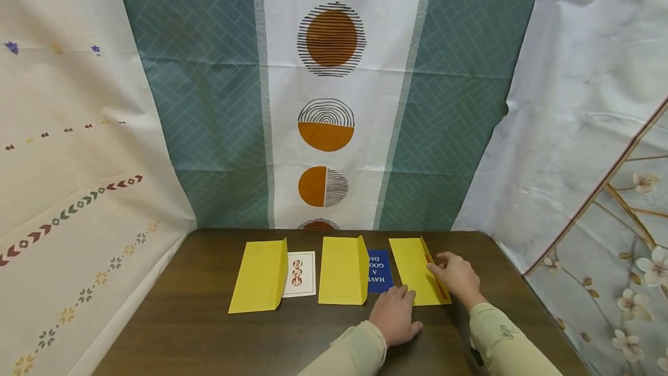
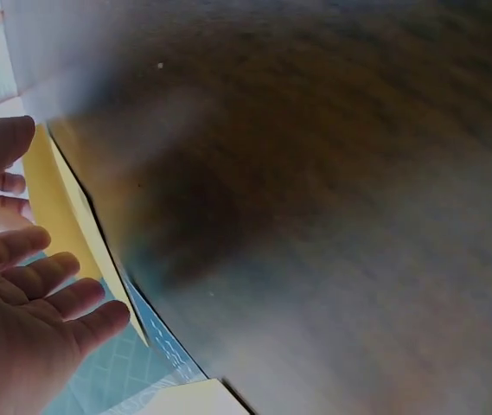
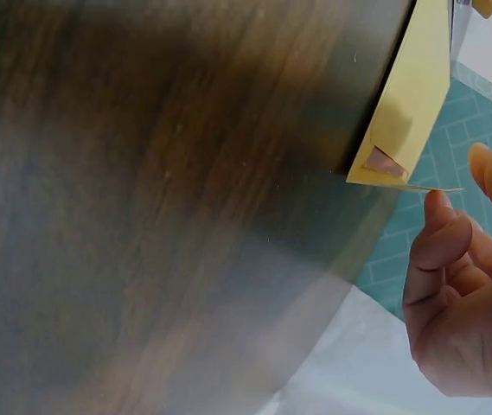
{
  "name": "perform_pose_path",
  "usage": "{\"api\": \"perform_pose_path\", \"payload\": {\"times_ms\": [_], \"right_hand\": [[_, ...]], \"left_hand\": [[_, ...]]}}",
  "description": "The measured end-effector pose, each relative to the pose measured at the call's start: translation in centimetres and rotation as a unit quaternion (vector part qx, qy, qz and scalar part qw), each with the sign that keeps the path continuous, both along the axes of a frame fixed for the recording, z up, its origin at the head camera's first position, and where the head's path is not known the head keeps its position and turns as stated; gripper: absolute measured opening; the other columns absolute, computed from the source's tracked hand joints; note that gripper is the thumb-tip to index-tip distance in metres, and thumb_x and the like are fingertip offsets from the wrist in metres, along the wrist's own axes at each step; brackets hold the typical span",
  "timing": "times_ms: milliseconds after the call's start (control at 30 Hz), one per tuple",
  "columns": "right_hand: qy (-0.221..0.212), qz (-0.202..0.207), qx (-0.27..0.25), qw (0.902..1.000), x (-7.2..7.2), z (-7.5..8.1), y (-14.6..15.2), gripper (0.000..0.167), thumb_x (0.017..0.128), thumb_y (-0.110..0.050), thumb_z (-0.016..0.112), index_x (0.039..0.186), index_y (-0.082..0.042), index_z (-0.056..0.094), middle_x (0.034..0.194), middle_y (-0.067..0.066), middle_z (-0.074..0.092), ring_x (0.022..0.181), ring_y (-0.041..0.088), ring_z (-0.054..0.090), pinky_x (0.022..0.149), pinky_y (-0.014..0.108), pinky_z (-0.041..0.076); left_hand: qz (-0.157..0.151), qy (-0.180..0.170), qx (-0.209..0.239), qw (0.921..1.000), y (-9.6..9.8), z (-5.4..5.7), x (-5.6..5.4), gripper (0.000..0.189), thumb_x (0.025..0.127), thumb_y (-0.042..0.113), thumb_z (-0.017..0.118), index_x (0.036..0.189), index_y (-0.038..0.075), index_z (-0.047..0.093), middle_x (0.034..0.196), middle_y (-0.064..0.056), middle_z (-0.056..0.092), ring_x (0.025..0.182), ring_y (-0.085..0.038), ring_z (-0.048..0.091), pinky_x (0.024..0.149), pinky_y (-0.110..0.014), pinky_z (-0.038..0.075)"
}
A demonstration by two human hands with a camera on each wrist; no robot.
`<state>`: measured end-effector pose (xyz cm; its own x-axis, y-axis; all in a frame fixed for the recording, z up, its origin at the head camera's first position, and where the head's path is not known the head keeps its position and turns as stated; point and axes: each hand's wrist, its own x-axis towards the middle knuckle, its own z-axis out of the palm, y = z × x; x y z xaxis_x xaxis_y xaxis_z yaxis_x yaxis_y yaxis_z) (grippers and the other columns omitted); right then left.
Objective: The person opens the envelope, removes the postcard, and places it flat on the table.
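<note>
At the right of the row lies a yellow envelope (image 1: 412,266) with its flap raised on the right side. Something reddish (image 3: 384,162) shows at its opening. My right hand (image 1: 457,275) is at that side; its index fingertip touches the flap's edge from below, with the thumb apart, in the right wrist view. My left hand (image 1: 394,315) rests palm down by the envelope's lower left corner, fingers relaxed. Just beyond its fingers is a blue card (image 1: 380,271) with white lettering, partly hidden by the left hand.
A middle yellow envelope (image 1: 339,271) and a left yellow envelope (image 1: 257,277) have raised flaps. Between them lies a white card (image 1: 301,274) with reddish print. The dark wooden table (image 1: 209,341) is bordered by patterned cloths, with a green and white one (image 1: 219,132) behind.
</note>
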<state>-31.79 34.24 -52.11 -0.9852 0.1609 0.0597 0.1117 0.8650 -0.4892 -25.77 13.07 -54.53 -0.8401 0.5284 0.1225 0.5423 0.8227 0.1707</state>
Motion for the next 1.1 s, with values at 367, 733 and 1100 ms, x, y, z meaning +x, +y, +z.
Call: {"api": "perform_pose_path", "payload": {"times_ms": [367,733,1100], "right_hand": [[-0.004,-0.004,0.019,0.9998,-0.4,0.2,-1.0,0.043,0.099,-0.032,0.072,0.132,-0.004,0.072,0.109,0.013,0.078,0.085,0.029,0.073,0.07,0.051,0.057],[0.005,-0.02,0.012,0.9997,-0.5,0.3,0.1,0.041,0.1,-0.026,0.068,0.133,-0.001,0.069,0.111,0.017,0.078,0.075,0.022,0.068,0.061,0.043,0.053],[0.026,-0.004,0.01,0.9996,-0.3,-0.1,1.6,0.042,0.098,-0.02,0.069,0.135,-0.001,0.067,0.11,0.016,0.077,0.079,0.024,0.069,0.064,0.043,0.052]], "left_hand": [[0.006,-0.016,-0.044,0.9989,0.2,-0.1,0.1,0.07,0.091,0.066,0.074,0.143,0.021,0.06,0.143,0.003,0.066,0.123,-0.017,0.063,0.109,-0.036,0.053],[0.005,-0.017,-0.076,0.9969,0.2,0.1,0.5,0.078,0.091,0.073,0.07,0.147,0.022,0.056,0.146,0.008,0.063,0.127,-0.013,0.059,0.114,-0.033,0.048],[0.007,-0.029,-0.077,0.9965,-0.1,0.6,0.8,0.083,0.09,0.074,0.069,0.151,0.02,0.054,0.152,0.007,0.06,0.134,-0.014,0.057,0.117,-0.033,0.046]]}}
